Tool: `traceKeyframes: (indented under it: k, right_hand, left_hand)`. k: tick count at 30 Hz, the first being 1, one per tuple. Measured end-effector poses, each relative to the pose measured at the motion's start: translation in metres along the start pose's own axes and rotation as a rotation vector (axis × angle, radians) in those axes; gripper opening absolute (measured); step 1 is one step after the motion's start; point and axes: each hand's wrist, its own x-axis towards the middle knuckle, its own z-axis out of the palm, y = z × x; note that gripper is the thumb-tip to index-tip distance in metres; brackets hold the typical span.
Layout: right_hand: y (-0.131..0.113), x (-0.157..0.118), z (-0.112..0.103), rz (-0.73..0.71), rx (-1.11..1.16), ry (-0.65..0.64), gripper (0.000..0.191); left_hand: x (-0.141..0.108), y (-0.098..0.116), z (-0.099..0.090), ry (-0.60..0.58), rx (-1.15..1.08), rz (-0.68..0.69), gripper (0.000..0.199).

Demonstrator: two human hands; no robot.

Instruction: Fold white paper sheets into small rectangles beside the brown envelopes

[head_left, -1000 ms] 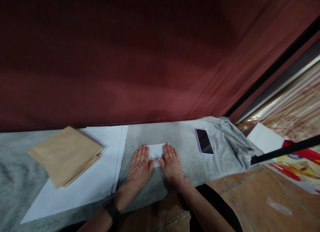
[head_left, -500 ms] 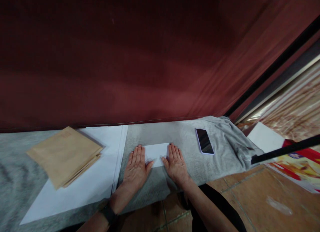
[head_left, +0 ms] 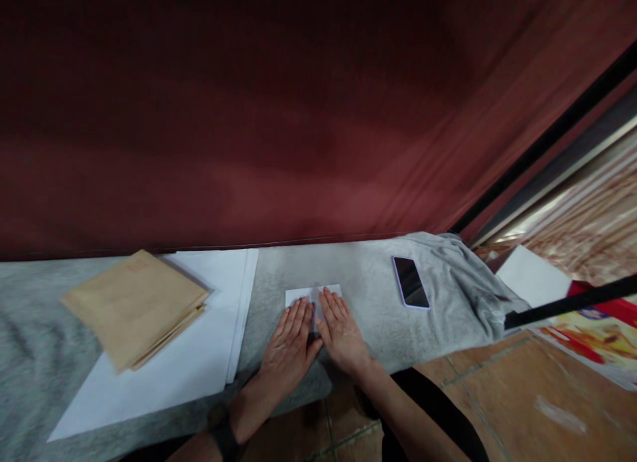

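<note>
A small white paper [head_left: 312, 293] lies flat on the grey cloth, mostly covered by both hands. My left hand [head_left: 289, 346] rests palm down over its left part, fingers stretched out, with a dark band on the wrist. Palm down as well, my right hand [head_left: 342, 332] lies flat over the right part, fingers extended. The two thumbs come close together at the paper's near side. Left of the hands, large white sheets [head_left: 199, 362] lie under a stack of brown paper envelopes [head_left: 139, 303].
A phone [head_left: 411, 283] lies on the grey cloth [head_left: 368, 276] to the right. A dark red fabric panel [head_left: 298, 150] rises behind. Black bars cross the right side, near a colourful red box [head_left: 592, 336] above the tiled floor [head_left: 517, 382].
Both hands have slid inward over the small paper, from its side edges to its middle, and now cover more of it. The view has shifted slightly.
</note>
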Motion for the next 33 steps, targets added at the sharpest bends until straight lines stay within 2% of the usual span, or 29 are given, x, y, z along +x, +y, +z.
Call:
traceKeyframes:
  k: [3,6,12,24,33]
  right_hand:
    - [-0.009,0.005,-0.003,-0.041,0.071,-0.079,0.053]
    - [-0.01,0.007,-0.006,-0.045,0.07,-0.103,0.054]
    - [-0.005,0.006,-0.003,-0.05,-0.048,-0.057,0.058]
    - [0.013,-0.006,0.007,0.031,-0.186,0.073,0.062]
    - [0.013,-0.022,0.007,0.119,-0.227,0.128,0.061]
  left_hand:
    - [-0.002,-0.002,0.002,-0.026,-0.008,0.033,0.065]
    - [-0.005,-0.003,0.002,-0.034,-0.005,0.064,0.063]
    - [-0.008,-0.004,0.0,-0.006,0.011,0.054,0.06]
    - [-0.014,-0.022,-0.006,0.059,0.051,-0.047,0.074]
    - [-0.013,-0.022,-0.008,0.064,0.062,-0.081,0.07]
